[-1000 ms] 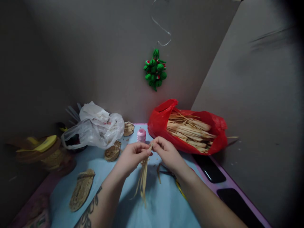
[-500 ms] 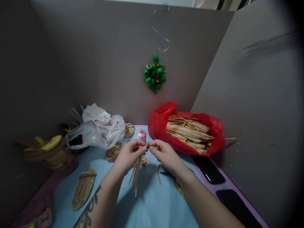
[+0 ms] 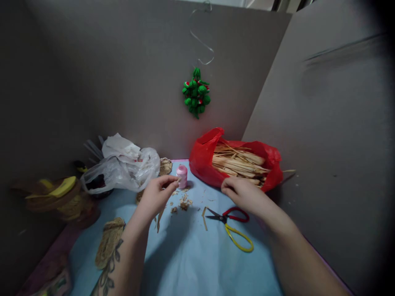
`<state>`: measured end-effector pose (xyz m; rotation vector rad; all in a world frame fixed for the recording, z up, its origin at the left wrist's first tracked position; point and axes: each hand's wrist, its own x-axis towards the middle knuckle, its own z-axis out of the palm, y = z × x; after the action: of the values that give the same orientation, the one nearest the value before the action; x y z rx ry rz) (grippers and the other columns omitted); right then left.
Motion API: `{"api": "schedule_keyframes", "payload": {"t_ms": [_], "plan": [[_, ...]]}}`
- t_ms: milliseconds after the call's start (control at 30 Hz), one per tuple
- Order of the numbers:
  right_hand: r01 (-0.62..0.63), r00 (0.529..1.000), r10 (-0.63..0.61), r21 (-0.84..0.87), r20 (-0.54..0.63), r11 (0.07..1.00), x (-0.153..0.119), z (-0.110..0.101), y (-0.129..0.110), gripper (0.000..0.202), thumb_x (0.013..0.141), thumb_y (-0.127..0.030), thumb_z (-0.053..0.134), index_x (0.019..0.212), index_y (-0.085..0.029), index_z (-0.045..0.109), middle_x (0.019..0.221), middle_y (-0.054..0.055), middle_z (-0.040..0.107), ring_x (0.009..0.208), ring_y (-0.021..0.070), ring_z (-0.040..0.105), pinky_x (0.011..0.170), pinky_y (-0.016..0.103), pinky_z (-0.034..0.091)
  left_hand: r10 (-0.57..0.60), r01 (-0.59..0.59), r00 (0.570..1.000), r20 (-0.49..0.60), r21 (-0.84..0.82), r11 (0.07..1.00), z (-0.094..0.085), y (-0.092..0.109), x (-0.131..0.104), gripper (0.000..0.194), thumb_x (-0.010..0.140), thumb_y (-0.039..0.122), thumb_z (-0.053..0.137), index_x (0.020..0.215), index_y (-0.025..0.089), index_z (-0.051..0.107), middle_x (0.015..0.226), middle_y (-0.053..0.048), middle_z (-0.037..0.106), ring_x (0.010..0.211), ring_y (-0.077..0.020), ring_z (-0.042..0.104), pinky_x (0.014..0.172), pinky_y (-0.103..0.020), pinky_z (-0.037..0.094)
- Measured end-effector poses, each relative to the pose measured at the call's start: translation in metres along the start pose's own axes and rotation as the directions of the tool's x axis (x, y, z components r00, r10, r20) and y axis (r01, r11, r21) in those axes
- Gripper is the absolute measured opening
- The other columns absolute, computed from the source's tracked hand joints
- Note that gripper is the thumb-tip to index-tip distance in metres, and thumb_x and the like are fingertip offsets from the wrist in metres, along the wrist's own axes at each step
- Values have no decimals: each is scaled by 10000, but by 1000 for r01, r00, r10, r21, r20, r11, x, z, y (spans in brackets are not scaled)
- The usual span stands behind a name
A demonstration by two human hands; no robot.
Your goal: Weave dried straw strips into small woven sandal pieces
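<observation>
My left hand (image 3: 157, 196) pinches a dried straw strip (image 3: 159, 220); its tip shows at the fingertips and its loose ends hang below the palm. In front of the red plastic bag (image 3: 200, 162), my right hand (image 3: 247, 196) has its fingers curled down; what they hold, if anything, is hidden. Many dried straw strips (image 3: 240, 162) fill the bag. Between the hands stands a pink thread spool (image 3: 182, 177). Scissors with red and yellow handles (image 3: 222, 218) lie spread, blades beside a bent straw piece (image 3: 205, 222). Straw scraps (image 3: 184, 204) are scattered on the blue cloth (image 3: 200, 263).
A woven straw sole (image 3: 110, 242) lies at left, with another woven piece (image 3: 166, 166) further back. A clear plastic bag (image 3: 123, 172) and a pot-like container (image 3: 68, 201) stand on the left. Grey panels enclose the table; a green ornament (image 3: 196, 94) hangs at the back.
My hands have parted: the right moved right toward the red bag, while the left kept the straw strip and shifted slightly left. The scissors are now fully uncovered.
</observation>
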<state>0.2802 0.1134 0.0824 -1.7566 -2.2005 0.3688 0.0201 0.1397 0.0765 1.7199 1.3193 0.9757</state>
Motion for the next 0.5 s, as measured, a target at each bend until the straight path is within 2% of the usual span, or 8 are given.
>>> {"api": "schedule_keyframes", "payload": {"t_ms": [33, 100, 167, 233, 333, 500], "plan": [[-32, 995, 39, -73, 96, 997, -6, 4, 7, 148, 757, -211, 478, 745, -177, 622, 770, 50, 629, 717, 164, 550, 626, 251, 338, 7, -7, 1000, 11, -1, 1000, -2, 0, -1, 279, 718, 367, 561, 868, 164, 680, 747, -43, 667, 634, -135, 549, 565, -233, 406], [-76, 955, 130, -203, 265, 976, -17, 17, 22, 101, 705, -233, 546, 743, -175, 621, 753, 58, 629, 681, 174, 554, 573, 249, 311, 24, -24, 1000, 18, -5, 1000, -6, 2, -2, 283, 720, 376, 561, 870, 167, 680, 729, -34, 659, 619, -127, 538, 555, -227, 398], [-75, 923, 166, -260, 347, 963, -27, 36, 39, 139, 672, -223, 577, 798, -177, 615, 805, 68, 630, 692, 183, 563, 555, 245, 300, 33, -33, 999, 10, -23, 999, -9, 3, -4, 288, 719, 379, 566, 871, 162, 678, 734, -34, 656, 624, -126, 537, 558, -223, 396], [-103, 913, 207, -291, 351, 951, -36, 53, 55, 132, 681, -171, 543, 799, -169, 602, 813, 74, 624, 711, 183, 570, 569, 244, 311, 26, -27, 1000, -10, -61, 998, -11, 5, -5, 298, 713, 383, 576, 876, 152, 673, 750, -39, 656, 632, -127, 539, 560, -220, 396], [-74, 933, 166, -282, 318, 957, -42, 69, 72, 118, 673, -142, 545, 782, -157, 591, 837, 88, 622, 806, 206, 570, 662, 259, 349, 15, -17, 1000, -22, -113, 993, -12, 7, -5, 299, 706, 380, 586, 873, 145, 668, 760, -42, 655, 647, -131, 545, 578, -223, 405], [-23, 964, 80, -219, 255, 975, -44, 72, 76, 89, 730, -154, 500, 763, -161, 582, 829, 95, 620, 837, 220, 552, 742, 292, 365, 17, -19, 1000, -17, -120, 993, -12, 3, -4, 285, 706, 372, 580, 859, 147, 663, 737, -38, 642, 654, -136, 547, 590, -234, 410]]}}
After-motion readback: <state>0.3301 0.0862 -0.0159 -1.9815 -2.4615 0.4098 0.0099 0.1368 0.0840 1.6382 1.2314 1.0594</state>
